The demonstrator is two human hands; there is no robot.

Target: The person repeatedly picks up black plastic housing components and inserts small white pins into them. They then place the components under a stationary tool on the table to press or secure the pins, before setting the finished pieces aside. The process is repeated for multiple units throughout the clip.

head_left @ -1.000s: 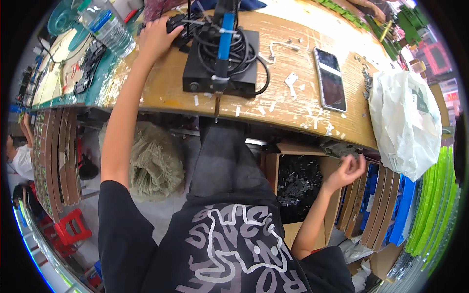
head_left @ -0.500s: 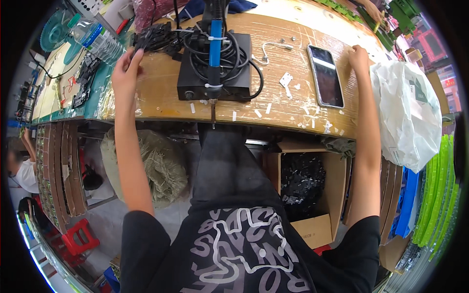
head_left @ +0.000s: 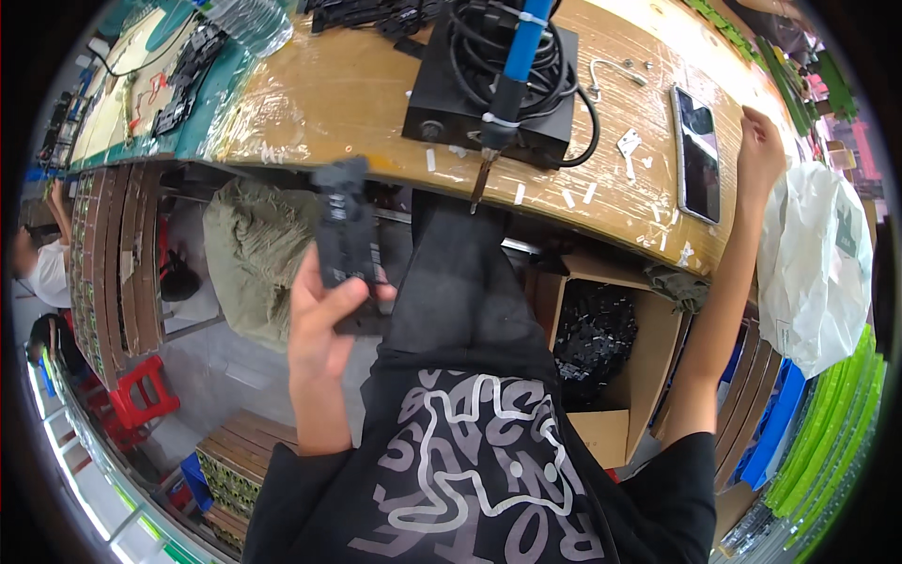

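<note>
My left hand (head_left: 329, 315) is closed on a long, flat black plastic part (head_left: 343, 221), held upright in front of the table edge, left of my lap. The thumb presses on its face, and the part is slightly blurred. My right hand (head_left: 761, 146) rests on the right side of the table beside a phone (head_left: 697, 155). Its fingers are curled in, and whatever they may hold is hidden. Between my hands stands a black box (head_left: 427, 127) with coiled black cable on it. A blue-and-black handheld tool (head_left: 526, 47) with a metal tip is fixed above it.
More black parts (head_left: 366, 11) lie at the back, and others (head_left: 193, 80) on the green mat at left, near a plastic bottle (head_left: 249, 23). A white bag (head_left: 817, 273) hangs at the right edge. Under the table are a carton of black pieces (head_left: 597, 343) and a sack (head_left: 254, 263).
My left hand has come back from the black parts on the table toward my body, with a black plastic part in it. My right hand stays beside the phone. The view has shifted.
</note>
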